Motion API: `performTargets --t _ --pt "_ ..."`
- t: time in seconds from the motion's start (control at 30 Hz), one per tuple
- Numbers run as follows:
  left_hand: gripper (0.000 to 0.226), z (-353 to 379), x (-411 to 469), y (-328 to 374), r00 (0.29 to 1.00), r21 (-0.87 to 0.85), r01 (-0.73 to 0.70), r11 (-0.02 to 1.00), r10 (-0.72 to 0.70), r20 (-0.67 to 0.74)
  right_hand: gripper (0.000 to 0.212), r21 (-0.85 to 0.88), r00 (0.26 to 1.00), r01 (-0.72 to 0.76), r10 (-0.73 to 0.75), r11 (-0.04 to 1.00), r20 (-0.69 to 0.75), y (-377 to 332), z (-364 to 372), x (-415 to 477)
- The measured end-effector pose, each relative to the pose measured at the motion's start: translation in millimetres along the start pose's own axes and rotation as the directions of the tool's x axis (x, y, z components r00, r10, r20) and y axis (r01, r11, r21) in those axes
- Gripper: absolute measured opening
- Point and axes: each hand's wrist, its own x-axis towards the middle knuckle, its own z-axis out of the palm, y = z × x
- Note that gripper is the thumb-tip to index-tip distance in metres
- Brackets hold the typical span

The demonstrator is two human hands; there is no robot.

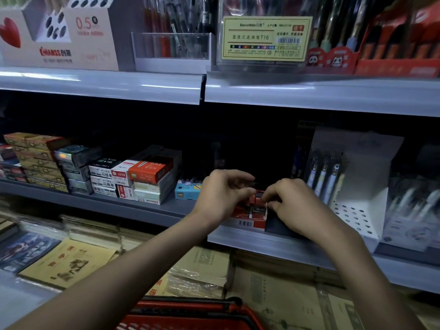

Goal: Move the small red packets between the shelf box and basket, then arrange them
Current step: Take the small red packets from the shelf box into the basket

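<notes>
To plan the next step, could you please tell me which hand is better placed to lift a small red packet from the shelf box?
Probably the right hand: its fingertips seem to pinch a small red packet in the red cardboard shelf box, while the left hand curls just above.

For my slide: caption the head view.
Left hand and right hand handle small red packets in the shelf box; red basket below.

The small red packets [255,203] stand upright, packed close together in the shelf box [247,222]. The box is a low red carton with a white front strip bearing a barcode, and it sits at the front edge of the middle shelf, its left end hidden. The basket [248,316] is red plastic with a dark handle and lies below the shelf, at the bottom edge of view.
</notes>
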Motion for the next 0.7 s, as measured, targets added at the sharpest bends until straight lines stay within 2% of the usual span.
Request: performTargets --t 0.07,0.17,0.27,0.33,0.47,0.6,0.7 --pt "0.030 6.4 1.5 -3.8 0.992 0.172 -0.127 0.977 0.124 0.027 0.026 0.009 0.999 -0.003 0.003 1.000 -0.036 1.2 -5.3 -3.0" --pt "0.025 12.2 -2.2 -9.9 0.943 0.441 -0.331 0.835 0.268 0.200 0.026 0.016 0.998 0.003 -0.002 1.000 -0.055 1.8 -9.3 -8.4" --pt "0.022 10.2 -6.6 -7.6 0.888 0.481 -0.429 0.765 0.258 0.380 0.024 0.003 0.999 -0.005 0.005 1.000 -0.040 2.7 -13.3 -13.2" --pt "0.027 7.1 -7.6 -5.6 0.861 0.499 -0.453 0.738 0.218 0.459 0.022 0.001 1.000 0.000 0.000 1.000 -0.025 2.9 -13.8 -15.4" --pt "0.037 -4.3 -14.6 -6.6 0.835 0.455 -0.424 0.783 0.143 0.531 0.021 -0.005 0.999 -0.001 0.000 1.000 -0.037 -2.2 -11.6 -21.8" --pt "0.042 -21.5 -21.6 -4.2 0.858 0.412 -0.380 0.828 0.149 0.492 0.021 0.012 0.997 0.034 -0.033 0.999 -0.073 -11.2 -8.6 -29.7" --pt "0.045 -36.6 -31.3 -5.2 0.877 0.496 -0.388 0.777 0.145 0.459 0.029 -0.017 0.994 0.066 -0.068 0.998 -0.089 -19.7 -2.9 -34.9"
